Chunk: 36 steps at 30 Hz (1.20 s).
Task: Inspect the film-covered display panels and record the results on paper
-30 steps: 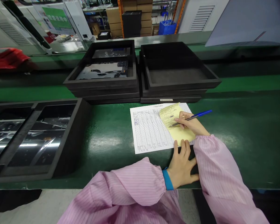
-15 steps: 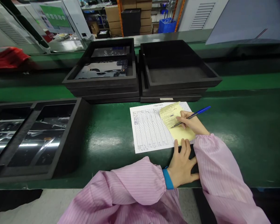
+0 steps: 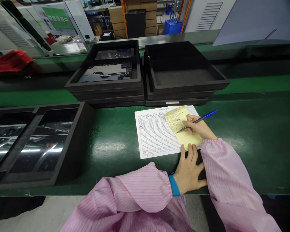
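My right hand (image 3: pixel 197 126) is closed around a blue-capped pen (image 3: pixel 208 114), its tip down on a yellow sheet of notepaper (image 3: pixel 187 137). Handwriting covers the upper part of that yellow paper. Beneath it lies a white printed form (image 3: pixel 156 135) with a grid and some marks in its left column. My left hand (image 3: pixel 189 169) rests with fingers spread, the fingertips at the lower edge of the yellow paper and the palm near the table's front edge. A blue band circles my left wrist.
Two stacks of black trays stand behind the papers; the left tray (image 3: pixel 103 85) holds flat panel parts, the right tray (image 3: pixel 190 87) shows a bare floor. Another black tray (image 3: pixel 70 141) with dark glossy panels sits at left on the green table (image 3: pixel 116 129). Red material (image 3: pixel 11 61) lies far left.
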Each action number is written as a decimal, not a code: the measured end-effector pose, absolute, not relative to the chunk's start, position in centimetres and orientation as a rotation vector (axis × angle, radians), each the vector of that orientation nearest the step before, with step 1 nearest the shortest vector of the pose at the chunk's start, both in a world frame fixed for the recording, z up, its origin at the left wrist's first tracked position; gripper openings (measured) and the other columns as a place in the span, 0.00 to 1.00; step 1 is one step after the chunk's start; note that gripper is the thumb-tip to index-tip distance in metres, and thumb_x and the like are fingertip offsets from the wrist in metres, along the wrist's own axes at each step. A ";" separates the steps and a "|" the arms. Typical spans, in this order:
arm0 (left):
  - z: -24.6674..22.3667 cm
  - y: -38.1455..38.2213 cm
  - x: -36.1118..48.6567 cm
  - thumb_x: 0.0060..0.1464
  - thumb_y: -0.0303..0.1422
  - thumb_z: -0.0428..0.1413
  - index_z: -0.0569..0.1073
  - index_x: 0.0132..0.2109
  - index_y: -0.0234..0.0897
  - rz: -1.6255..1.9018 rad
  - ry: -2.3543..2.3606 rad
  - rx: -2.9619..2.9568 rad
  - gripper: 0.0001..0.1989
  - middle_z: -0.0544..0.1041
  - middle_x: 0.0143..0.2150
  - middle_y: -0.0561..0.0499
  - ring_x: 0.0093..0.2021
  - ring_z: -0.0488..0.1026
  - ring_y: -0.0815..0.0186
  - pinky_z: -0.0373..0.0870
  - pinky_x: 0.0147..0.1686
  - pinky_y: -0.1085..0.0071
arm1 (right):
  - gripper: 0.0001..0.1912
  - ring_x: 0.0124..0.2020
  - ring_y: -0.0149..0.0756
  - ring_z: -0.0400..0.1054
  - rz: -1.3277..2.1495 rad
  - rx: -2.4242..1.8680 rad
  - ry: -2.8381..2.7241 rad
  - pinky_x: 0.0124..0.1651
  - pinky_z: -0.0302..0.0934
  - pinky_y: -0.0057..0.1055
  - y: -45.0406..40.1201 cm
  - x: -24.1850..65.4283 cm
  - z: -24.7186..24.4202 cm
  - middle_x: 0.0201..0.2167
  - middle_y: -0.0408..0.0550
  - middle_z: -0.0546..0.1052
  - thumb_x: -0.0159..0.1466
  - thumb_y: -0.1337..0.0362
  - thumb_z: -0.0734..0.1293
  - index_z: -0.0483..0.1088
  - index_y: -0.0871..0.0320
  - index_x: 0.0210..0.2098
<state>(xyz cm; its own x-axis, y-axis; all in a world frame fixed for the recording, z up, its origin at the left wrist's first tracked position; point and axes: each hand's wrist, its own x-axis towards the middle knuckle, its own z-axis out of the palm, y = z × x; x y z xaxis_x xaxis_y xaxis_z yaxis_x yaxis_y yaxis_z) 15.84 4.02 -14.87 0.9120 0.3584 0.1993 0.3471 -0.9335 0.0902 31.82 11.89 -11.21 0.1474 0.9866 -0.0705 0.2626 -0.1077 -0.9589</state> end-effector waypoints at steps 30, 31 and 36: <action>-14.9 3.8 15.9 0.57 0.58 0.45 0.63 0.57 0.35 0.298 0.546 3.007 0.34 0.55 0.63 0.26 0.64 0.49 0.38 0.37 0.58 0.43 | 0.26 0.15 0.24 0.52 1.007 -1.525 -1.250 0.23 0.46 0.26 12.0 32.5 -11.9 0.10 0.39 0.62 0.53 0.51 0.73 0.53 0.57 0.17; -14.9 3.8 15.9 0.57 0.58 0.44 0.63 0.57 0.34 0.299 0.546 3.009 0.34 0.54 0.63 0.25 0.64 0.49 0.38 0.37 0.58 0.43 | 0.26 0.15 0.24 0.52 1.005 -1.528 -1.256 0.22 0.45 0.26 12.0 32.4 -11.9 0.10 0.39 0.62 0.53 0.51 0.73 0.54 0.57 0.17; -15.1 3.7 16.0 0.57 0.60 0.42 0.63 0.56 0.34 0.311 0.551 3.018 0.35 0.53 0.63 0.23 0.64 0.49 0.38 0.34 0.57 0.43 | 0.25 0.15 0.24 0.52 0.999 -1.537 -1.266 0.22 0.45 0.26 12.1 32.3 -11.8 0.10 0.39 0.62 0.52 0.52 0.73 0.54 0.57 0.17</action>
